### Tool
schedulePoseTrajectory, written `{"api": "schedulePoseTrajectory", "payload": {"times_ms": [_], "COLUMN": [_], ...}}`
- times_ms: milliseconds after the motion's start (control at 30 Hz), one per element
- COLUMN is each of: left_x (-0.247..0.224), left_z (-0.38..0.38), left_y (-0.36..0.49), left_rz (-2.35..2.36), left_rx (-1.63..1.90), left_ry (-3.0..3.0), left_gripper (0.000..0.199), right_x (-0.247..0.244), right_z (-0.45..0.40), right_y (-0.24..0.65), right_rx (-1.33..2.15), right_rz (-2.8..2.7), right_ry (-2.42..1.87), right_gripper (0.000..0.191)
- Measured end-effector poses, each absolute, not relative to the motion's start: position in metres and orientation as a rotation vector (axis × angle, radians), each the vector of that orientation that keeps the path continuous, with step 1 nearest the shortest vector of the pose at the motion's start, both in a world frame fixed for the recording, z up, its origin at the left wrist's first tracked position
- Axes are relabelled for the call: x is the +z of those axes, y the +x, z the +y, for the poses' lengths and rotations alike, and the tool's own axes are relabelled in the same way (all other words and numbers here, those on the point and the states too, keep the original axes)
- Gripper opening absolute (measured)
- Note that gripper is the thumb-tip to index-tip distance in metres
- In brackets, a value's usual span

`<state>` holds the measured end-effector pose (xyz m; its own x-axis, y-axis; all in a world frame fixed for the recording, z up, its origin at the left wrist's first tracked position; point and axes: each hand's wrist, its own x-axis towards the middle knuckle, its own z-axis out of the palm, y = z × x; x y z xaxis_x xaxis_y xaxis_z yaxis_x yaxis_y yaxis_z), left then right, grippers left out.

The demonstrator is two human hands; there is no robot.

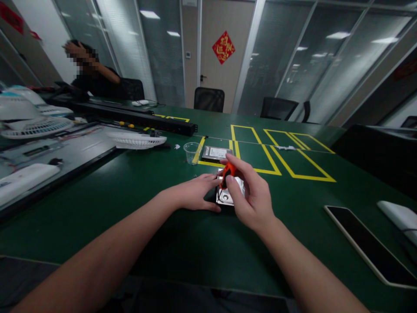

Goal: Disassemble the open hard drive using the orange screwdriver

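The right hand (252, 195) is gripping an orange-and-black, plastic-handled screwdriver (229, 168); a silver, rectangular, metal hard drive (224, 198) is lying beneath its fingers, against the wide-spread fingers of the left hand (198, 191). Probably stiff, dense and slick, it is favouring edge holds.

The green table (302, 204) is marked with yellow tape (312, 178). Near its front a silver hard drive (224, 198) is laid; just beyond, a labelled drive (216, 153) is placed, with a clear plastic cup (192, 154) stood beside it. A dark-screened device (368, 242) and a white object (399, 217) are set at the right, a long black bar (156, 121) and a metal panel (86, 141) at the left.
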<state>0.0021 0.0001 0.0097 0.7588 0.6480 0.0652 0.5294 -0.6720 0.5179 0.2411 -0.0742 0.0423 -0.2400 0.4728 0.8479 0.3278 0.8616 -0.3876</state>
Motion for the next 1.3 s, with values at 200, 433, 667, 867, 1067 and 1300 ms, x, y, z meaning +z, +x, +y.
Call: {"api": "schedulePoseTrajectory", "payload": {"times_ms": [200,433,667,867,1067,1300], "left_x": [0.0116,0.0073,0.0059,0.0095,0.0075,0.0092], "left_z": [-0.0010,0.0004,0.0024,0.0004,0.0010,-0.0004], "left_y": [0.0036,0.0011,0.0015,0.0038,0.0017,0.0034], "left_rz": [0.958,0.934,0.892,0.937,0.922,0.930], "left_rx": [0.316,0.330,0.337,0.312,0.342,0.349], "left_ry": [2.447,2.474,2.502,2.462,2.481,2.478], "left_gripper": [0.101,0.100,0.104,0.092,0.101,0.096], "right_x": [0.0370,0.0400,0.0379,0.0368,0.0427,0.0438], "right_z": [-0.0693,-0.0686,-0.0697,-0.0646,-0.0710,-0.0684], "right_y": [0.2408,0.2412,0.2404,0.2437,0.2423,0.2415], "right_rx": [0.082,0.066,0.135,0.057,0.089,0.038], "right_rz": [-1.784,-1.831,-1.837,-1.797,-1.847,-1.853], "right_ry": [-0.631,-0.613,-0.590,-0.657,-0.611,-0.585], "right_gripper": [0.045,0.048,0.061,0.049,0.056,0.058]}}
